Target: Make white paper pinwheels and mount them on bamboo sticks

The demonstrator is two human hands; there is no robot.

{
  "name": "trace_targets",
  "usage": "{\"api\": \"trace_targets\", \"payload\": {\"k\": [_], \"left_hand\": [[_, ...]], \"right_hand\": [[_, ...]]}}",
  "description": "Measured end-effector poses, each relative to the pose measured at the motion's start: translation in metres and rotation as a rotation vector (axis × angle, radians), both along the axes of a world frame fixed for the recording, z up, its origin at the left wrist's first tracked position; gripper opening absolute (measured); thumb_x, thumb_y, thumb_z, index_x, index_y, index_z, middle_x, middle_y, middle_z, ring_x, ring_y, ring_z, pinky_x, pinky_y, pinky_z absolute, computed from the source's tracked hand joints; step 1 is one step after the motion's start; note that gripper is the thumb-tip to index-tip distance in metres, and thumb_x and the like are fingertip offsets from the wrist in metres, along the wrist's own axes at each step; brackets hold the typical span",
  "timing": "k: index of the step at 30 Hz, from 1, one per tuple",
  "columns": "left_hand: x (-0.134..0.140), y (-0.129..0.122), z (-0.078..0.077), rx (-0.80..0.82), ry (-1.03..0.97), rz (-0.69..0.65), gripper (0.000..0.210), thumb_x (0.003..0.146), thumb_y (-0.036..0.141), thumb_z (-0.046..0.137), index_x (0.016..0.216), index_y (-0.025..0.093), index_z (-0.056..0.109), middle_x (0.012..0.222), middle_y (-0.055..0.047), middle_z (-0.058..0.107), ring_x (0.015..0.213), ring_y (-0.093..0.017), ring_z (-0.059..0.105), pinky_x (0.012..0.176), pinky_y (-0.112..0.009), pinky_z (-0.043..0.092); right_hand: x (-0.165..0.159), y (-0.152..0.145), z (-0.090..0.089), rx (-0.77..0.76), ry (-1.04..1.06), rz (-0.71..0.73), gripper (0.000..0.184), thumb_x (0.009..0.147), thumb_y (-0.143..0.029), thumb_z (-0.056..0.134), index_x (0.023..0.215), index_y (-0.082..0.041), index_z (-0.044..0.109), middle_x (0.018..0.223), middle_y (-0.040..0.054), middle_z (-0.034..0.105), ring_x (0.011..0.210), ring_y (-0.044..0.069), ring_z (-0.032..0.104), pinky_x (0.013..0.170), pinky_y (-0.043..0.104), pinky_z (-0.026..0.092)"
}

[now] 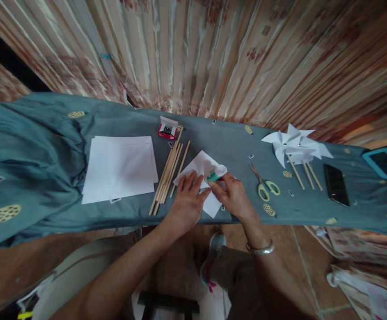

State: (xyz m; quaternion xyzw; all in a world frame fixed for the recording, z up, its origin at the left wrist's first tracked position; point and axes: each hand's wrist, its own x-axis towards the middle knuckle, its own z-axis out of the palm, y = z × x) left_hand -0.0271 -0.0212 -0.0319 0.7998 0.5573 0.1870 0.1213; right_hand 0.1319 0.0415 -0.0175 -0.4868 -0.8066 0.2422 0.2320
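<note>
A square of white paper [212,205] with cuts in it lies on the cloth in front of me. My left hand [188,200] rests on its left side, fingers stretched out and pressing it down. Gripped in my right hand [231,193] is a white and green glue stick [217,172], tilted over the paper; whether its tip touches the paper is hidden. Just left of the paper lie several thin wooden sticks [168,171]. To the right of my right hand are scissors [264,184] with light green handles, their blades slightly apart.
A stack of white paper [120,169] lies left of the sticks, with an opened small red box [167,129] behind them. Paper pinwheels [296,144] on sticks, a black phone [336,184] and a blue-framed device [385,162] lie rightward. A curtain [193,58] hangs behind the cloth-covered table [226,138].
</note>
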Motion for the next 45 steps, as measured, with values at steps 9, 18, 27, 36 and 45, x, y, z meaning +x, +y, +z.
{"api": "trace_targets", "payload": {"k": [9,18,27,36,45], "left_hand": [[0.000,0.000,-0.002,0.000,-0.005,-0.008,0.038,0.087,0.012,0.047,0.122,0.019,0.061,0.139,-0.016,0.048,0.136,-0.035,0.033,0.109,-0.057,0.026],[0.000,-0.001,-0.003,0.046,0.046,0.001,0.036,0.088,0.014,0.048,0.121,0.021,0.061,0.138,-0.012,0.051,0.135,-0.032,0.035,0.109,-0.056,0.029],[0.001,-0.001,-0.001,0.033,0.050,0.004,0.035,0.088,0.016,0.048,0.121,0.021,0.061,0.140,-0.013,0.049,0.136,-0.033,0.035,0.109,-0.055,0.028],[0.000,-0.001,0.000,0.010,0.026,-0.001,0.037,0.087,0.014,0.048,0.122,0.021,0.060,0.141,-0.014,0.048,0.137,-0.032,0.033,0.110,-0.054,0.027],[-0.001,-0.001,0.001,0.000,0.018,0.004,0.036,0.088,0.016,0.048,0.122,0.021,0.061,0.141,-0.014,0.048,0.137,-0.032,0.033,0.110,-0.055,0.027]], "right_hand": [[-0.002,-0.002,0.003,-0.021,0.011,0.017,0.020,0.088,-0.035,0.053,0.097,-0.018,0.060,0.090,0.0094,0.067,0.082,0.023,0.063,0.075,0.033,0.048],[-0.004,-0.002,-0.002,0.023,0.036,0.026,0.019,0.089,-0.035,0.053,0.095,-0.018,0.059,0.088,0.0082,0.066,0.078,0.021,0.062,0.072,0.031,0.048],[-0.007,-0.001,-0.005,0.080,0.024,-0.002,0.023,0.090,-0.039,0.050,0.094,-0.017,0.058,0.082,0.0079,0.064,0.074,0.021,0.061,0.069,0.031,0.048],[-0.003,0.000,-0.007,0.084,-0.017,-0.021,0.023,0.089,-0.037,0.051,0.095,-0.016,0.059,0.083,0.0095,0.065,0.075,0.022,0.062,0.070,0.032,0.048],[-0.001,-0.001,-0.006,0.075,-0.002,-0.008,0.020,0.088,-0.034,0.053,0.096,-0.017,0.059,0.086,0.0100,0.066,0.079,0.023,0.063,0.072,0.033,0.049]]}}
